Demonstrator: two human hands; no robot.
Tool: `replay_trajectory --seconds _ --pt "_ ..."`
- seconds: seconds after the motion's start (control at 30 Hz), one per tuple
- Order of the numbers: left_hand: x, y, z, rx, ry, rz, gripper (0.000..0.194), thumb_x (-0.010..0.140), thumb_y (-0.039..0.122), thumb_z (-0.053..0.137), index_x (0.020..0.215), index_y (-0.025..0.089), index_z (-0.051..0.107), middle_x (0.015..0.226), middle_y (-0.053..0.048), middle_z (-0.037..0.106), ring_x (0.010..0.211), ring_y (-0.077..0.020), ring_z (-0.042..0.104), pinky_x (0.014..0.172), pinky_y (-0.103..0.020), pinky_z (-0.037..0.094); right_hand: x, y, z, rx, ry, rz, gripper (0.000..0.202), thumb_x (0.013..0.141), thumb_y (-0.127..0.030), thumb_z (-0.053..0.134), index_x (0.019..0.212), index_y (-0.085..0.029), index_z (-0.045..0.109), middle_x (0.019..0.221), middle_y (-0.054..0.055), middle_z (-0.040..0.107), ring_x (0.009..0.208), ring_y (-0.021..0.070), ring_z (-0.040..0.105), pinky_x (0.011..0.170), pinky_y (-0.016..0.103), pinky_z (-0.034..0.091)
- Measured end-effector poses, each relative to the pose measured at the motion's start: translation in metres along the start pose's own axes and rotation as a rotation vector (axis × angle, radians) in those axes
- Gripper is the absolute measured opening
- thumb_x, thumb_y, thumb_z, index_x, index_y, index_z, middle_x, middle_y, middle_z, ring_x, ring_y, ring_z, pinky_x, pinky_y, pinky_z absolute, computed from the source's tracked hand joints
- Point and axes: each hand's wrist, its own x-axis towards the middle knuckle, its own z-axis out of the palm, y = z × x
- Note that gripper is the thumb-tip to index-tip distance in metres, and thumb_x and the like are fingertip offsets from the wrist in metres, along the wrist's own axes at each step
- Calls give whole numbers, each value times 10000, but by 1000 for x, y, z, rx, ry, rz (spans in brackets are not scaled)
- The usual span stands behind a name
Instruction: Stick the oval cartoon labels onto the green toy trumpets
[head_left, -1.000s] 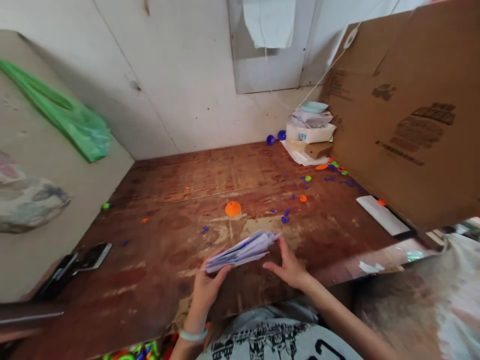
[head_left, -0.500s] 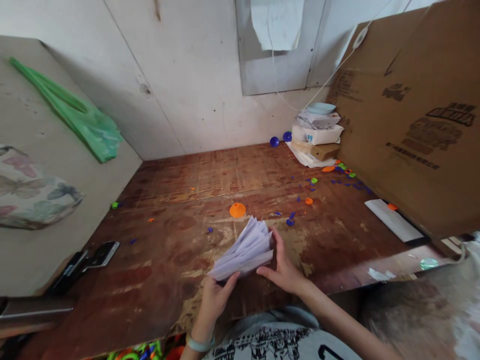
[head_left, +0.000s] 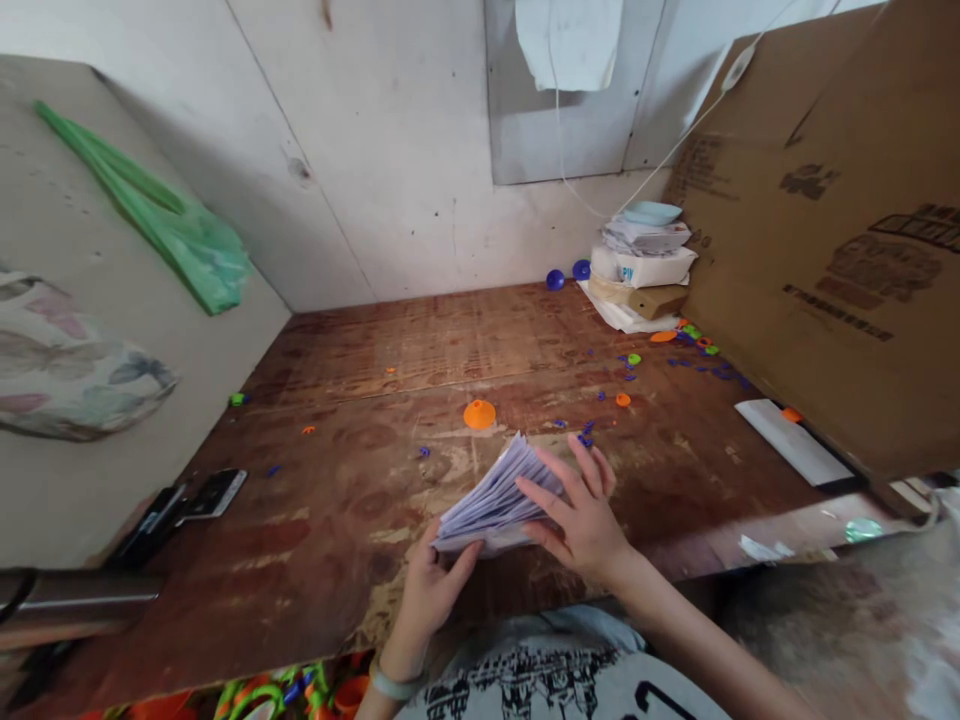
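A fanned stack of white papers (head_left: 495,497) is held just above the wooden table near its front edge. My left hand (head_left: 435,580) pinches the stack's lower left end, thumb on top and fingers mostly hidden beneath. Over the right side of the stack, my right hand (head_left: 581,515) has its fingers spread, with the index and middle fingertips touching or close to the sheets. An orange cone-shaped piece (head_left: 479,414) lies on the table behind the papers.
Small blue, green and orange pieces dot the table (head_left: 360,440). A phone (head_left: 215,494) lies left. At the back right are stacked papers and boxes (head_left: 641,265) beside a large cardboard sheet (head_left: 817,230). Below the front edge, colourful plastic parts (head_left: 285,692) show.
My right hand has moved from the stack's right edge to over its top, fingers now spread. The sheets look more evenly fanned. The camera view has shifted slightly.
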Motion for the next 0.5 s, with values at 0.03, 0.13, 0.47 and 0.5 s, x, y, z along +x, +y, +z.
replay_trajectory --seconds 0.03,0.13,0.47,0.5 --pt "0 0 -1 8 -4 0 295 854 388 800 1061 177 791 1018 -93 829 950 -262 782 885 -378 632 -2 3 -1 5 -10 11 498 999 -499 642 1487 -408 601 1622 49 532 1603 416 247 1280 667 104" --pt "-1 6 0 -5 -32 18 280 868 370 781 1073 180 792 1019 -91 828 932 -253 779 879 -368 633 -5 1 -2 30 5 10 567 998 -516 642 1545 -399 550 1627 65 528 1590 421 277 1278 662 122" --pt "1 11 9 -156 -9 -12 302 855 392 804 1091 204 791 1026 -84 825 932 -252 794 851 -350 657 3 -33 -1 76 -44 -98 533 1014 -378 662 1524 -481 547 1537 -16 641 1561 378 391 1315 670 15" --pt "1 7 10 -178 13 -25 344 833 427 829 1092 205 790 1033 -87 827 931 -260 796 845 -358 661 5 -36 -1 93 -75 -131 526 1026 -357 646 1526 -480 541 1520 -29 656 1562 360 398 1322 663 21"
